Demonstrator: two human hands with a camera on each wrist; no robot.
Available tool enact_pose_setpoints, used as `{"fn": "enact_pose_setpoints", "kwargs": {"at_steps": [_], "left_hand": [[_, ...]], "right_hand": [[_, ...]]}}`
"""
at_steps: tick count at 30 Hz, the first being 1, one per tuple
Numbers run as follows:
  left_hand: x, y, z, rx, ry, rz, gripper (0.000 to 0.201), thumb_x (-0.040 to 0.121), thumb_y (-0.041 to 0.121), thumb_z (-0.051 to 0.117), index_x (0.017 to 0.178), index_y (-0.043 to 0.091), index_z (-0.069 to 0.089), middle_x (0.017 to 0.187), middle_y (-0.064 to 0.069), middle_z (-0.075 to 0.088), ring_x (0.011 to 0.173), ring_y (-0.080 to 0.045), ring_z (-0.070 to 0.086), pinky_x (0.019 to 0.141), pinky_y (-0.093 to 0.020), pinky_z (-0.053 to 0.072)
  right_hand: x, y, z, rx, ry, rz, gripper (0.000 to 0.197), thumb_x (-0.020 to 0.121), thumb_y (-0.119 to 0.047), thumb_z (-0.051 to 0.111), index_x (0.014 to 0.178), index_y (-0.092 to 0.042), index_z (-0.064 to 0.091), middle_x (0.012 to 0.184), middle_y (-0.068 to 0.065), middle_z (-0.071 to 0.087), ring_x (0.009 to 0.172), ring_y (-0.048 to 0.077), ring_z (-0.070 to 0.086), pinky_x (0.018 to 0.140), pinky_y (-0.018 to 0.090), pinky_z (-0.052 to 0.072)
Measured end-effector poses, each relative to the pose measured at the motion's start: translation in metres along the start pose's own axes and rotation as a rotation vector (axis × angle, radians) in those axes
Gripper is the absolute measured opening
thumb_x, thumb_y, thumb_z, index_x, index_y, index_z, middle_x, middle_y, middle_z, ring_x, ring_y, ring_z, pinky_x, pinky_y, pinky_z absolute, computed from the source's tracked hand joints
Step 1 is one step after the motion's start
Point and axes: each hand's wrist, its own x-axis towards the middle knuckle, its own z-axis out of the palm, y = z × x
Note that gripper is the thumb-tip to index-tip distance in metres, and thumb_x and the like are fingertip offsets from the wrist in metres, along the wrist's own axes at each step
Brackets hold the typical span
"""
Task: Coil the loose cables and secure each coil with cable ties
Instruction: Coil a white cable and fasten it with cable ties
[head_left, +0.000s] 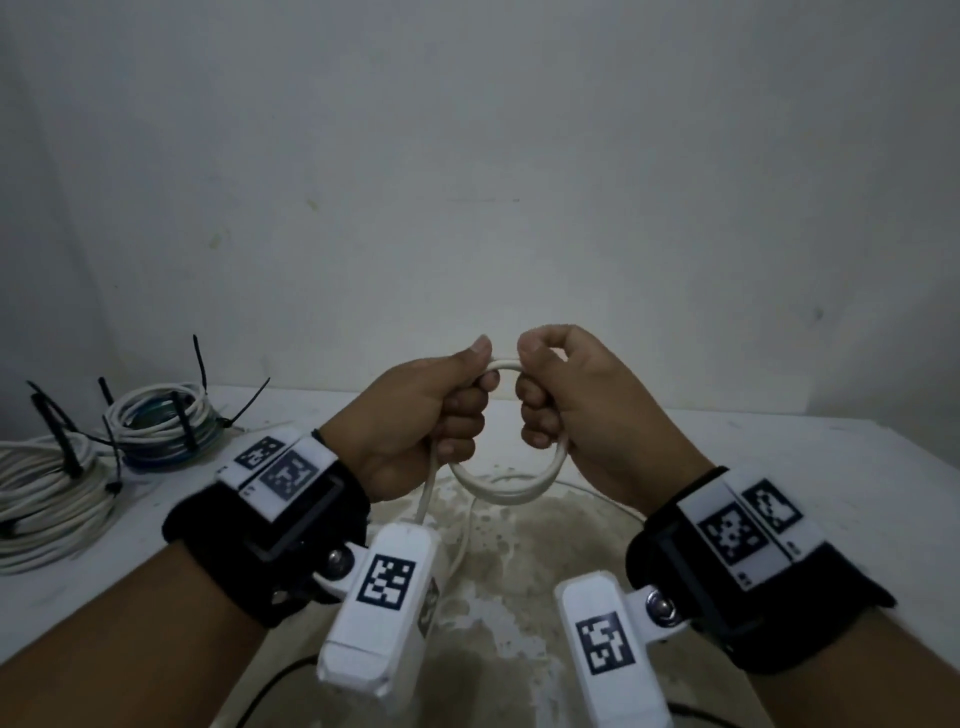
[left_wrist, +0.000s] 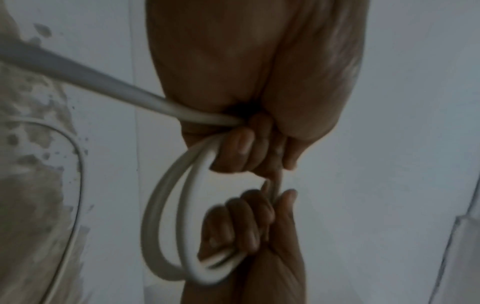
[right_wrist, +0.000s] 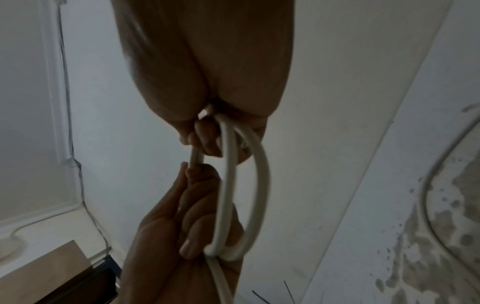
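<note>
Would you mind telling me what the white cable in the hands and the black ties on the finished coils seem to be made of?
White cable: a smooth, slightly glossy jacket, probably PVC or rubber; it bends into even loops without kinking. Black ties: likely matte nylon; their thin free tails stick up stiffly from the coils.

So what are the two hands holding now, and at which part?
The white cable: left hand and right hand grip opposite sides of its small coil.
</note>
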Motion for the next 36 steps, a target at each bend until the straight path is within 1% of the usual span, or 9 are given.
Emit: {"fn": "enact_pose_setpoints", "kwargs": {"at_steps": [3, 6, 8, 10, 14, 19, 22, 30, 36], "left_hand": [[0.005, 0.003, -0.004, -0.107, 0.144, 0.053, 0.035, 0.096, 0.041, 0.046, 0.072, 0.016, 0.046, 0.047, 0.010, 0.024, 0.037, -0.005, 0.019, 0.035, -0.016, 0.018], [0.008, 0.014, -0.018, -0.235, 0.245, 0.123, 0.036, 0.099, 0.041, 0.042, 0.071, 0.017, 0.043, 0.047, 0.010, 0.023, 0.036, -0.004, 0.019, 0.033, -0.015, 0.018], [0.007, 0.024, -0.031, -0.286, 0.309, 0.157, 0.037, 0.099, 0.040, 0.041, 0.070, 0.017, 0.042, 0.046, 0.009, 0.024, 0.035, -0.004, 0.019, 0.032, -0.015, 0.019], [0.003, 0.033, -0.049, -0.311, 0.376, 0.181, 0.038, 0.100, 0.039, 0.040, 0.069, 0.017, 0.041, 0.045, 0.009, 0.026, 0.034, -0.004, 0.020, 0.031, -0.015, 0.020], [-0.016, 0.048, -0.104, -0.355, 0.482, 0.189, 0.038, 0.100, 0.038, 0.039, 0.068, 0.019, 0.038, 0.042, 0.010, 0.026, 0.031, -0.004, 0.020, 0.031, -0.016, 0.018], [-0.045, 0.050, -0.146, -0.401, 0.466, 0.195, 0.036, 0.100, 0.036, 0.037, 0.068, 0.020, 0.034, 0.043, 0.010, 0.030, 0.032, -0.004, 0.025, 0.032, -0.015, 0.026], [-0.055, 0.046, -0.151, -0.435, 0.381, 0.204, 0.034, 0.100, 0.033, 0.035, 0.069, 0.019, 0.033, 0.043, 0.010, 0.033, 0.033, -0.004, 0.032, 0.038, -0.014, 0.037], [-0.065, 0.033, -0.131, -0.295, 0.233, 0.222, 0.028, 0.096, 0.032, 0.040, 0.083, 0.012, 0.054, 0.052, 0.006, 0.030, 0.044, -0.009, 0.032, 0.052, -0.022, 0.041], [-0.048, 0.020, -0.098, -0.184, 0.275, 0.291, 0.025, 0.101, 0.026, 0.034, 0.080, 0.015, 0.040, 0.055, 0.005, 0.034, 0.046, -0.008, 0.032, 0.060, -0.025, 0.028]], "right_hand": [[-0.004, 0.009, 0.009, -0.140, 0.052, 0.084, 0.053, 0.081, -0.067, 0.042, 0.108, -0.023, 0.053, 0.090, 0.001, 0.069, 0.080, 0.017, 0.067, 0.074, 0.036, 0.051], [-0.019, 0.024, 0.025, -0.331, -0.183, 0.203, 0.071, 0.060, -0.083, 0.037, 0.098, -0.028, 0.062, 0.108, -0.006, 0.068, 0.101, 0.012, 0.062, 0.084, 0.030, 0.046], [-0.031, 0.037, 0.039, -0.427, -0.406, 0.194, 0.065, 0.069, -0.082, 0.044, 0.094, -0.028, 0.070, 0.102, -0.007, 0.070, 0.097, 0.009, 0.062, 0.085, 0.032, 0.046], [-0.034, 0.042, 0.044, -0.484, -0.470, 0.115, 0.046, 0.087, -0.063, 0.047, 0.086, -0.023, 0.070, 0.082, -0.003, 0.071, 0.080, 0.013, 0.062, 0.081, 0.036, 0.049], [-0.012, 0.038, 0.025, -0.860, -0.439, -0.051, 0.038, 0.099, -0.038, 0.039, 0.088, -0.014, 0.066, 0.066, -0.007, 0.057, 0.059, 0.003, 0.053, 0.061, 0.016, 0.042], [0.041, 0.045, -0.006, -1.204, -0.318, -0.173, 0.036, 0.101, -0.034, 0.035, 0.079, -0.013, 0.055, 0.069, -0.004, 0.054, 0.064, 0.012, 0.049, 0.059, 0.018, 0.033], [0.073, 0.041, -0.005, -1.310, -0.171, -0.235, 0.035, 0.101, -0.029, 0.039, 0.071, -0.014, 0.051, 0.070, 0.003, 0.054, 0.071, 0.022, 0.051, 0.061, 0.032, 0.028], [0.115, -0.004, 0.049, -1.295, 0.274, -0.540, 0.031, 0.096, -0.029, 0.050, 0.082, -0.004, 0.062, 0.080, 0.013, 0.058, 0.072, 0.026, 0.050, 0.063, 0.029, 0.030], [0.100, -0.039, 0.099, -0.954, 0.223, -0.528, 0.030, 0.095, -0.028, 0.052, 0.071, -0.010, 0.052, 0.067, 0.000, 0.051, 0.061, 0.014, 0.044, 0.057, 0.024, 0.025]]}}
